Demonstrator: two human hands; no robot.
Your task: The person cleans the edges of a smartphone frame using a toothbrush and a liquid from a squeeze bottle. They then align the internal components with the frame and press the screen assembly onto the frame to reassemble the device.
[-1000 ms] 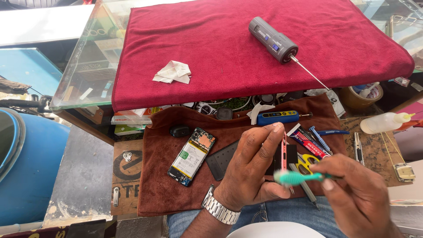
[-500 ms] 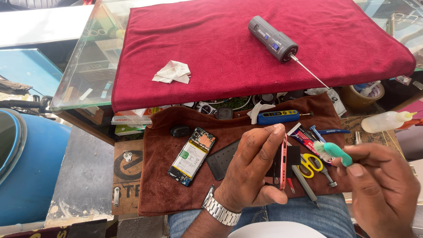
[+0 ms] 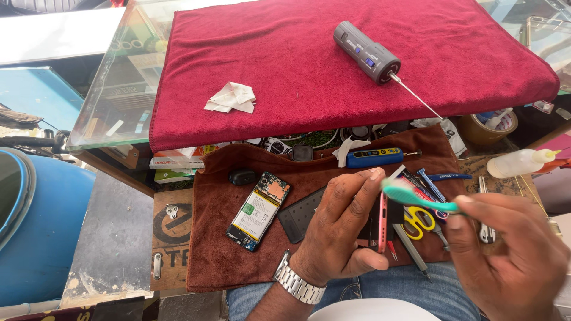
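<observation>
Low in the centre of the frame, the left hand point(image 3: 342, 229) curls its fingers round a pink-edged phone frame point(image 3: 382, 221), held on edge. At lower right, the right hand point(image 3: 511, 255) pinches a green toothbrush point(image 3: 416, 198), its head touching the frame's top. Left of them, an opened phone point(image 3: 259, 211) with a white battery label lies on the brown cloth point(image 3: 214, 249).

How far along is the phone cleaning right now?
Done: the phone is apart, its opened body lies battery-up on the brown cloth. In hand: the left hand holds a red frame edge-on, and the right hand puts a green toothbrush to its top. Left: nothing is back together; the screwdriver lies on the red cloth.
</observation>
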